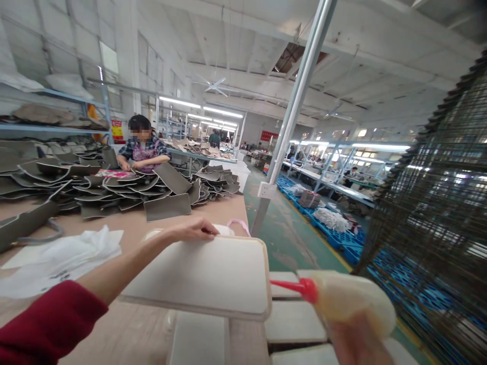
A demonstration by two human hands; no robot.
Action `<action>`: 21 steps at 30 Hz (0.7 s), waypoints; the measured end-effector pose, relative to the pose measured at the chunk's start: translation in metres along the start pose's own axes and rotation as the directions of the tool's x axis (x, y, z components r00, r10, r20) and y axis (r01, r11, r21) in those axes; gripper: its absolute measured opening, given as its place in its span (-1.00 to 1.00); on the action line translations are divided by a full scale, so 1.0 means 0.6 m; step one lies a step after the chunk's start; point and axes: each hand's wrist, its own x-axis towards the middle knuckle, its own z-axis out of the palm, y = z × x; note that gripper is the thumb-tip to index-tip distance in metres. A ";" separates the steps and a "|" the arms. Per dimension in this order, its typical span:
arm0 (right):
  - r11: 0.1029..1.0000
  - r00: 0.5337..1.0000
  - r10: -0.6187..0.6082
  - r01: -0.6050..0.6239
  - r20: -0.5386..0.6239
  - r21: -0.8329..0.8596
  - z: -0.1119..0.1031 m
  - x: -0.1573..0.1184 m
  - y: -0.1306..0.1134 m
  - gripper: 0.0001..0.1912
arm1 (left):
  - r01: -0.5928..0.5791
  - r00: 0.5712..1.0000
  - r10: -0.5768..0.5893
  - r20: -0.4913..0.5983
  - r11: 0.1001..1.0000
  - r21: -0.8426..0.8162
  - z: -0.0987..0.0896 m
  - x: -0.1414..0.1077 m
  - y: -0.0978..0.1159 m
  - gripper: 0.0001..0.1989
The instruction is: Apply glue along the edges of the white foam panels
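Note:
My left hand (194, 229) reaches across from the left in a red sleeve. Its fingers grip the far edge of a white rounded-corner panel (213, 276), which is tilted and has a thin yellowish rim. At the lower right my right hand (357, 339), smeared by motion, is wrapped round a squeeze bottle (350, 299) of yellowish stuff. The bottle's red nozzle (292, 286) points left, with its tip at the panel's right edge. Similar white panels (294, 322) lie below and to the right, partly hidden by the bottle.
Grey curved pieces (167, 205) are heaped at the table's far side, where another person (142, 147) works. Crumpled white sheeting (79, 253) lies left. A metal post (292, 101) rises beyond the table edge. A dark mesh rack (437, 213) and blue pallets (331, 228) stand right.

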 end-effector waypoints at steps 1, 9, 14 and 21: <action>0.999 0.999 -0.029 0.029 -0.013 -0.040 -0.001 0.022 -0.012 -0.40 | 0.001 1.000 -0.001 0.027 1.000 -0.022 0.001 -0.005 0.005 -0.63; 0.977 0.997 -0.074 0.077 0.019 -0.201 0.006 0.083 -0.024 -0.41 | 0.021 0.994 -0.005 0.106 0.990 -0.142 -0.006 -0.035 0.018 -0.63; 0.972 0.999 -0.029 0.035 0.030 -0.231 0.024 0.066 -0.028 -0.46 | 0.027 0.993 -0.011 0.121 0.991 -0.127 -0.017 -0.048 0.021 -0.63; 0.971 0.997 0.018 0.001 0.074 -0.240 0.028 0.027 -0.025 -0.40 | 0.071 0.989 -0.051 0.137 0.986 -0.148 -0.032 -0.060 0.019 -0.60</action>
